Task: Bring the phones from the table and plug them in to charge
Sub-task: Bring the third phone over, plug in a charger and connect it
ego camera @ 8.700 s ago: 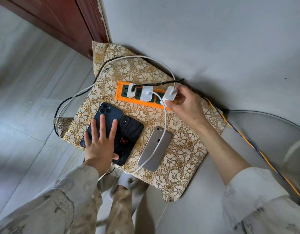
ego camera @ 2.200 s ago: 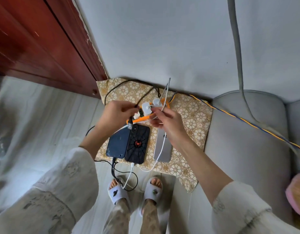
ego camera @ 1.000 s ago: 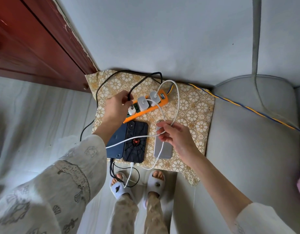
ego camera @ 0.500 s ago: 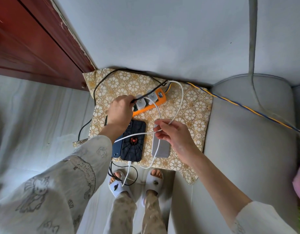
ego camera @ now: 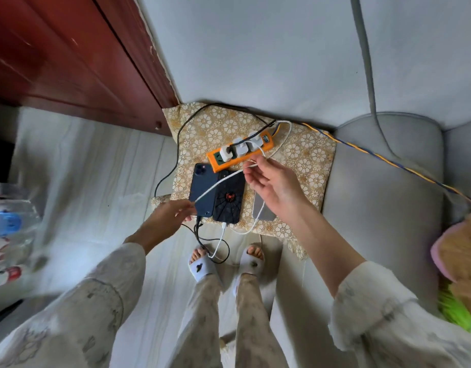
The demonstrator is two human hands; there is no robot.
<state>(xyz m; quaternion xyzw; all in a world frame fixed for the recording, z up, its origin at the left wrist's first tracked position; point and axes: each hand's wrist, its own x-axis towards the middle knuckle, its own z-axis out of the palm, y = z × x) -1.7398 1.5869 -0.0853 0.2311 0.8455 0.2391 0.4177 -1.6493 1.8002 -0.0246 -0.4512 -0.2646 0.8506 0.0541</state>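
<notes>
Three phones lie face down side by side on a gold flowered cushion [ego camera: 306,160]: a dark blue phone [ego camera: 204,188], a black phone with a red spider [ego camera: 229,199] and a silver phone [ego camera: 265,213], the last partly under my right hand. Cables run from their near ends. Behind them is an orange power strip [ego camera: 241,156] with three white chargers plugged in. A white cable [ego camera: 218,183] stretches across the blue and black phones. My left hand [ego camera: 172,217] pinches its near end and my right hand [ego camera: 275,185] holds it by the strip.
A red-brown wooden door [ego camera: 70,62] stands at the upper left and a grey wall behind. A grey sofa arm [ego camera: 383,195] lies to the right with a blue-yellow cord [ego camera: 388,162] across it. There is a plush toy [ego camera: 460,256] at the right edge, a plastic bottle [ego camera: 9,224] at the left and slippered feet [ego camera: 202,265] below.
My left hand has left the power strip and come down to the near left of the phones, drawing the white cable taut. My right hand has risen toward the strip.
</notes>
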